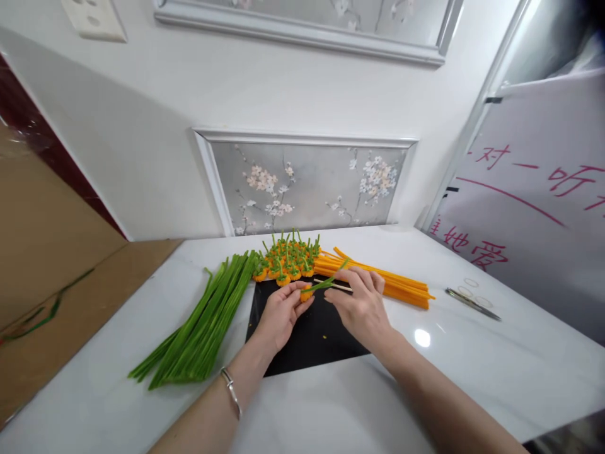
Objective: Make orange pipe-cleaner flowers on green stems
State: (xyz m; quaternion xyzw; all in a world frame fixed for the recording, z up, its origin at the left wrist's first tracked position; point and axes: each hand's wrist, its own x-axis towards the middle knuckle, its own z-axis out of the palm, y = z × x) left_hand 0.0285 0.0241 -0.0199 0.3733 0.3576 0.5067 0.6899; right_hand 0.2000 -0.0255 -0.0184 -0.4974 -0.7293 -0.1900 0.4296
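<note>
My left hand (281, 315) pinches a small orange pumpkin (306, 294) made of fuzzy pipe cleaner, above a black mat (302, 350). A green pipe cleaner (326, 284) runs from the pumpkin's top to my right hand (362, 304), whose fingers are closed on it. A thin pale stick (341, 287) shows beside the right fingertips; whether they grip it I cannot tell. Just beyond the mat, several finished pumpkins (286, 258) with green stems stand packed together.
Long green pipe cleaners (203, 328) lie in a bundle at the left, orange pipe cleaners (397, 285) at the right. Farther right are a slim metal tool (472, 304) and several clear rings (466, 292) on the white table (454, 378). A panelled wall (302, 94) rises behind.
</note>
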